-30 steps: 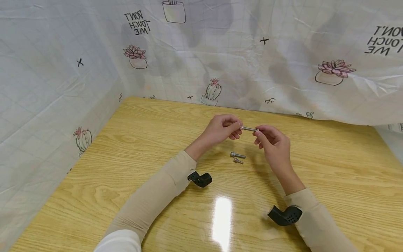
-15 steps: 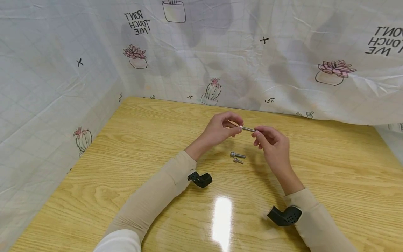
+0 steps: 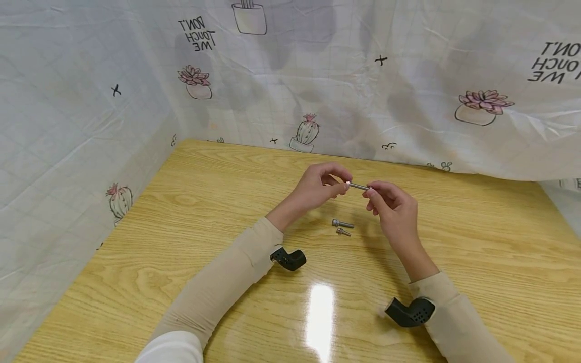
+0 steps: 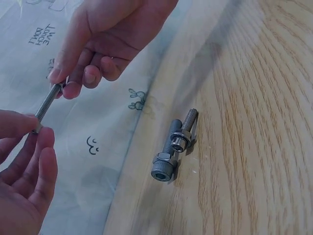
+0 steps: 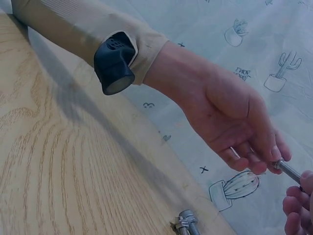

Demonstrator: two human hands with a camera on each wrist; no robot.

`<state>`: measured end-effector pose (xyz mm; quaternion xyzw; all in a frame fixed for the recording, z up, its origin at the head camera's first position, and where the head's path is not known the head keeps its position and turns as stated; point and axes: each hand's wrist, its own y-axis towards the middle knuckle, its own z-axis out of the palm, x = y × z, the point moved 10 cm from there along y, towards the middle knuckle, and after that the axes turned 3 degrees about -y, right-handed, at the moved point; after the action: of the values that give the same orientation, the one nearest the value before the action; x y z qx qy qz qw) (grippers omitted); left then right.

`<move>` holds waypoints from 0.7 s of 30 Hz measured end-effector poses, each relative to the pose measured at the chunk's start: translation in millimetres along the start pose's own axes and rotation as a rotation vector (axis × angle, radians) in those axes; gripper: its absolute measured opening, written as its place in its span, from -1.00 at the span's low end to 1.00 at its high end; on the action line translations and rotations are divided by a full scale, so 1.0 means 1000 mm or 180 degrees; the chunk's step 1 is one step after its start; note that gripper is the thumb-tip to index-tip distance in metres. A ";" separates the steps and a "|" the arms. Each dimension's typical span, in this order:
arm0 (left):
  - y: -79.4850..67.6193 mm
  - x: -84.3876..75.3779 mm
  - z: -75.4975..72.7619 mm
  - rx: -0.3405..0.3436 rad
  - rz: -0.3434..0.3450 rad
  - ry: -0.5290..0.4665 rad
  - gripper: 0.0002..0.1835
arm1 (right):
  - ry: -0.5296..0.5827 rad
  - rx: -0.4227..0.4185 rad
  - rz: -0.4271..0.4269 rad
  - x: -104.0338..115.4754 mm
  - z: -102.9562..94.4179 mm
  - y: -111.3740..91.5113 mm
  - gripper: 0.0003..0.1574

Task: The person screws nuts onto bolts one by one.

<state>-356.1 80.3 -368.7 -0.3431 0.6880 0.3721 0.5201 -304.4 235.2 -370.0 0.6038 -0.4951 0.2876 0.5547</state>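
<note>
My left hand [image 3: 317, 186] and right hand [image 3: 397, 209] hold a slim threaded bolt [image 3: 359, 186] between them, raised over the table. The left thumb and fingers pinch its wider end [image 4: 37, 128], while the right thumb and index finger grip the opposite end, mostly covering it. Bare thread shows in the gap between the hands. Below, on the tabletop, lie a thicker socket-head bolt [image 4: 162, 168] with a nut on its thread and, close beside it, a shorter bolt [image 4: 187, 128] that carries a nut near its head.
The wood-grain table [image 3: 218, 201] meets a printed cloth curtain [image 3: 345, 91] at the back and left. A black camera mount sits on each sleeve: the left mount [image 3: 290, 258] and the right mount [image 3: 410, 311]. Light glares off the table [image 3: 320, 317] near the front.
The left index finger has lifted and shifted at the bolt's end, with the thumb staying there. The right hand has moved very slightly left. Both loose bolts lie where they were.
</note>
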 end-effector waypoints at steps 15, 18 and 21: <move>0.004 0.004 0.001 -0.0085 -0.0156 0.0006 -0.79 | 0.0010 -0.0025 -0.0086 0.002 -0.004 0.003 -0.76; 0.003 0.001 0.001 -0.0082 -0.0068 -0.0005 -0.81 | 0.0037 -0.0025 -0.0058 0.002 -0.004 0.003 -0.76; 0.002 -0.001 0.002 -0.0034 -0.0027 -0.0051 -0.79 | 0.0046 -0.0022 -0.0037 0.002 -0.004 0.003 -0.76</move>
<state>-356.7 83.1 -367.3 -0.3458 0.6804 0.3763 0.5252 -305.5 238.4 -366.9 0.6026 -0.4885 0.2871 0.5620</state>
